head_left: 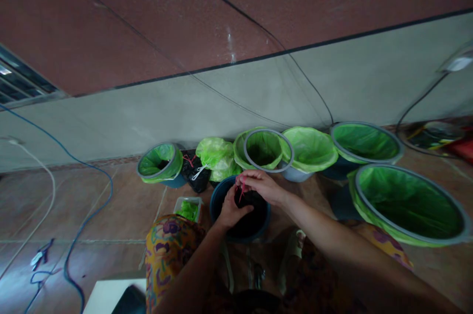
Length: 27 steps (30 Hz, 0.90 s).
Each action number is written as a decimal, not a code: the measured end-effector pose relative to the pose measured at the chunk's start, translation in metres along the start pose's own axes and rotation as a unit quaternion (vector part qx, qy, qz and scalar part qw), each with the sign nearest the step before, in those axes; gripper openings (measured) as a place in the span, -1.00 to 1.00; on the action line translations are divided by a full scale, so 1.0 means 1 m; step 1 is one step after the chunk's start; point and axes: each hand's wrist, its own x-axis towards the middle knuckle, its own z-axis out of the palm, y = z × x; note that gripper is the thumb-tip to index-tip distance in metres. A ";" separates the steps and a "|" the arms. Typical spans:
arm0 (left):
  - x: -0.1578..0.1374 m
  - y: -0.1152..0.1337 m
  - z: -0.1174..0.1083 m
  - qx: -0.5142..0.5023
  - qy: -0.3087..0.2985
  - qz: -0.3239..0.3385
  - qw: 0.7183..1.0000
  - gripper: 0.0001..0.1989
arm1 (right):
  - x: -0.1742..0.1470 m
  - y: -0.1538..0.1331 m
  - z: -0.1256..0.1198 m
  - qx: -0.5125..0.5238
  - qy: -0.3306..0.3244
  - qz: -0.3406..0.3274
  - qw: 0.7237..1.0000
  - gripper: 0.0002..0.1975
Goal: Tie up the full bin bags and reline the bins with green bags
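Observation:
A dark blue bucket (219, 196) stands on the tiled floor in front of me, with a black plastic bag (251, 218) bunched inside it. My left hand (229, 211) grips the gathered top of the black bag from the left. My right hand (261, 185) reaches over the bucket and pinches a thin red tie (243, 190) at the bag's neck. Both hands meet above the bucket's middle.
Several buckets lined with green bags stand along the wall: one at the left (160, 162), one behind (266, 150), large ones at the right (408, 203). A tied black bag (195, 172), a tied green bag (217, 156), a small tray of green pieces (188, 208) and blue cable (88, 205) lie nearby.

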 end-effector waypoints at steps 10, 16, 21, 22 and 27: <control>0.011 -0.002 0.019 0.061 0.061 -0.046 0.995 -0.81 | 0.002 0.004 0.004 0.029 -0.023 -0.022 0.999 -0.71; 0.001 -0.020 0.021 0.137 0.020 -0.074 0.988 -0.75 | 0.004 0.005 -0.001 0.030 0.000 0.001 1.000 -0.66; -0.002 0.008 -0.001 0.062 0.056 0.003 0.996 -0.23 | 0.005 -0.008 -0.004 -0.007 0.020 -0.013 1.000 -0.66; -0.001 0.015 -0.007 0.026 0.048 0.014 0.998 -0.25 | 0.004 -0.010 -0.004 -0.010 0.014 -0.011 1.000 -0.66; 0.017 0.040 -0.031 -0.195 -0.069 -0.006 0.978 -0.54 | 0.002 -0.011 -0.001 0.005 -0.014 -0.017 1.000 -0.66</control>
